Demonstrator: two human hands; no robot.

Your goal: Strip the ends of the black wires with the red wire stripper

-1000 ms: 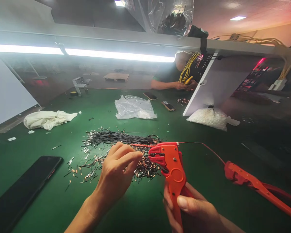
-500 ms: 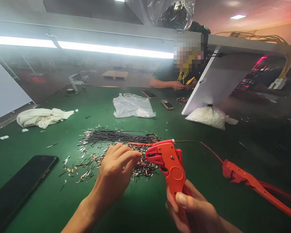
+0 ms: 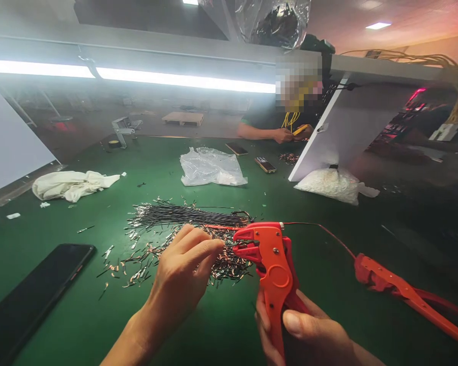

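My right hand (image 3: 313,330) is wrapped round the handles of a red-orange wire stripper (image 3: 277,269), with the thumb along its near side. The stripper's jaws point left and are parted. A thin dark wire (image 3: 231,244) runs from the jaws to my left hand (image 3: 189,267), which pinches it between thumb and fingertips; most of the wire is hidden by the fingers. Below and behind my left hand lies a heap of short wire offcuts (image 3: 229,269) with bright copper ends. Just beyond the heap is a bundle of black wires (image 3: 191,215) with metal terminals at the left end.
A second red tool (image 3: 408,292) lies at right, joined to a thin red strand. A phone (image 3: 38,300) is at left on the green table. A white cloth (image 3: 72,184), clear plastic bag (image 3: 213,168) and bag of white bits (image 3: 330,185) lie farther back. Opposite, a person handles yellow cables.
The stripper has turned slightly more upright, and its jaws and handles are spread wider. My left hand stays beside the jaws. The whole view has shifted slightly.
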